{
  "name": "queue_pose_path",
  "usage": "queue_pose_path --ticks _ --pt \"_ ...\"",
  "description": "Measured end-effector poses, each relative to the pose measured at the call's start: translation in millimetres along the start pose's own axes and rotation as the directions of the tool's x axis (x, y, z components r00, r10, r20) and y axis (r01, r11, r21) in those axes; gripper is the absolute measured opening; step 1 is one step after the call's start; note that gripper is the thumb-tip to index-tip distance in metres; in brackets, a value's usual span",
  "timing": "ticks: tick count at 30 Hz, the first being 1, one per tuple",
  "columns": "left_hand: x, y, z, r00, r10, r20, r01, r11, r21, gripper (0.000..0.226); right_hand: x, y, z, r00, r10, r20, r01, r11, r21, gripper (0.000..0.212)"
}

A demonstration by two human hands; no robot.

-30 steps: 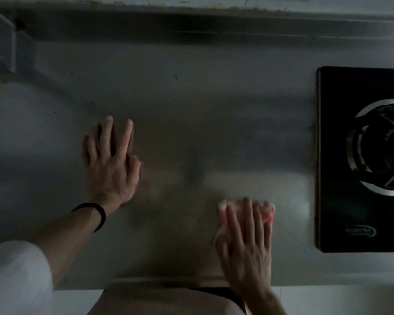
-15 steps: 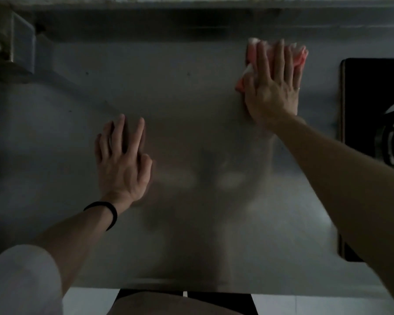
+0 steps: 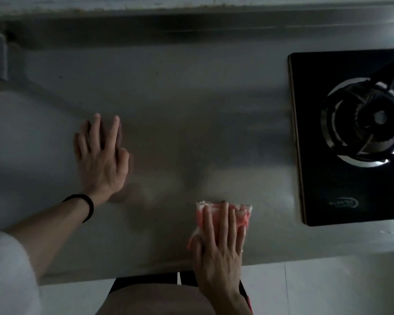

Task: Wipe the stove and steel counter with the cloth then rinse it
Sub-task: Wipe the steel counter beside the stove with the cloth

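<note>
Near front edge of steel counter (image 3: 191, 105), pressing pink cloth (image 3: 244, 215) flat under straight-fingered right hand (image 3: 218, 251), left hand (image 3: 100, 160) splayed, empty; judged soft, limp, best bunched mid-fold.

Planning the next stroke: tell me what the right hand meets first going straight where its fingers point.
Only bare steel counter lies ahead of the right hand and its cloth; it would probably first meet the counter's back wall. The stove sits off right.

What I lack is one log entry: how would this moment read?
step: wiping counter; right hand: presses cloth near front edge; left hand: flat on counter; stove: not touched
</note>
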State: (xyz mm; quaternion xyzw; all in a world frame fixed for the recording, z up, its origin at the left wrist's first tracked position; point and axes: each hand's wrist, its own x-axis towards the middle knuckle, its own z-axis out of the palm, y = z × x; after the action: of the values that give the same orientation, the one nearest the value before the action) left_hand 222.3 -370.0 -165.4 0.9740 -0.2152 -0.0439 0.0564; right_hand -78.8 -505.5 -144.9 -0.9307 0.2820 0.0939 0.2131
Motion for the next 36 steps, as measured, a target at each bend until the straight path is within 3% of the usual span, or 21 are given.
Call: queue_pose_path --ticks 5,9,11,16,21,24,28,33,36 --pt "1 23 -14 0.994 -0.108 0.026 0.111 0.974 -0.2 0.088 11 34 -9 0.988 -0.156 -0.011 0.156 0.988 -0.005 0.07" --pt "-7 91 -14 0.998 -0.046 0.049 0.059 0.945 -0.322 0.09 7 96 -29 0.998 0.019 -0.066 -0.021 0.999 -0.03 0.069" --pt "-6 126 -10 0.998 0.034 0.051 -0.014 0.937 -0.348 0.087 4 129 -44 0.997 0.02 -0.072 -0.024 0.999 -0.047 0.066" --pt "2 177 11 0.992 0.095 0.079 -0.068 0.954 -0.293 0.077 0 142 -49 0.997 -0.041 -0.071 0.039 0.999 -0.033 0.066" --pt "-1 174 32 0.993 0.118 -0.009 -0.119 0.985 -0.122 0.07 22 136 -47 0.993 -0.112 -0.049 0.109 0.992 -0.057 0.066" --pt "-2 175 39 0.991 0.127 -0.04 -0.129 0.99 -0.056 0.073 76 124 -57 0.98 -0.2 -0.012 0.198 0.974 -0.108 0.065" --pt "-3 176 40 0.99 0.132 -0.05 -0.134 0.989 -0.058 0.074 184 99 -80 0.96 -0.27 -0.076 0.259 0.957 -0.129 0.066" --pt "-3 176 45 0.991 0.12 -0.052 -0.121 0.993 -0.013 0.073 311 79 -113 0.967 -0.239 -0.091 0.232 0.969 -0.081 0.065" --pt "-3 177 44 0.991 0.118 -0.057 -0.119 0.993 -0.011 0.074 336 75 -116 0.983 -0.173 -0.051 0.171 0.984 -0.054 0.065"
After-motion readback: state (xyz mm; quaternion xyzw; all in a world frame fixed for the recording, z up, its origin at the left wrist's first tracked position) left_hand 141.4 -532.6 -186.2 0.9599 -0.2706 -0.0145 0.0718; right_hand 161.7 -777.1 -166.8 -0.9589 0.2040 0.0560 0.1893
